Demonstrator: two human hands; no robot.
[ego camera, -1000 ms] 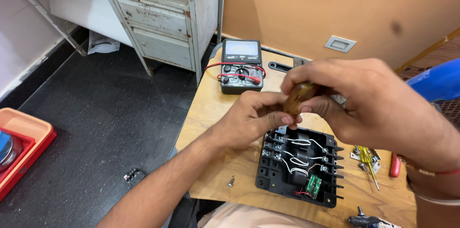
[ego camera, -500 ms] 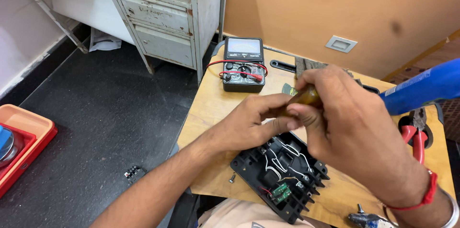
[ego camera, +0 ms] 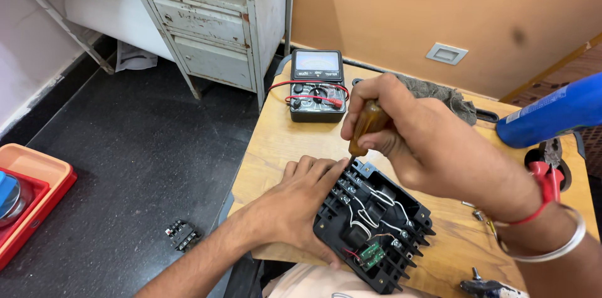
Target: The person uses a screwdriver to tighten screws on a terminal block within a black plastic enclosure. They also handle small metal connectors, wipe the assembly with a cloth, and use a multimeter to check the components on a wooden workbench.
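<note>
Since half a second ago we have dropped our left hand (ego camera: 295,204) from the screwdriver (ego camera: 365,125) onto the black switch box (ego camera: 375,229), now lying flat-fingered against its 9 o'clock edge at the table's near side. Our right hand (ego camera: 433,141) is closed around the amber handle, tip at the box's 12 o'clock corner. A grey-faced meter (ego camera: 317,85) sits beyond; a blue labelled tube (ego camera: 552,116) at 2 o'clock.

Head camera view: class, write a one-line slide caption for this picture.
Right hand drives an amber-handled screwdriver into a black switch board steadied by the left hand, multimeter behind.
</note>
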